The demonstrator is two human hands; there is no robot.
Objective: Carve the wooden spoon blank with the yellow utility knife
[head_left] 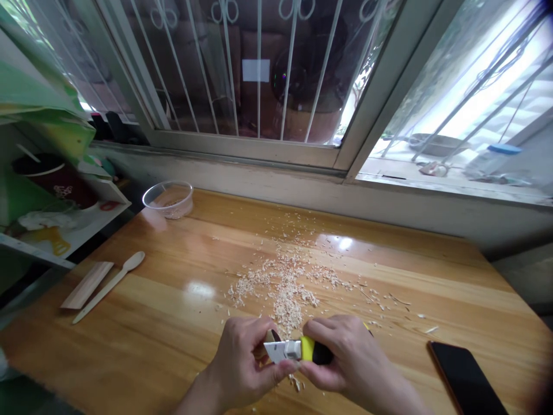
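Note:
My right hand (345,351) is closed around the yellow and black handle of a utility knife (307,349). The knife's short metal blade points left, toward my left hand (244,354). That hand is closed on a small wooden piece (273,335), mostly hidden by the fingers, with a dark curved part showing by the blade. My left thumb lies close beneath the blade, near my right thumb. Just beyond both hands, pale wood shavings (288,294) are heaped and scattered over the wooden table (173,340).
A carved wooden spoon (110,285) lies at the left beside a flat wood strip (88,284). A clear plastic bowl (168,200) stands at the back left. A phone (466,377) rests at the right front. Behind the table is a barred window (259,147).

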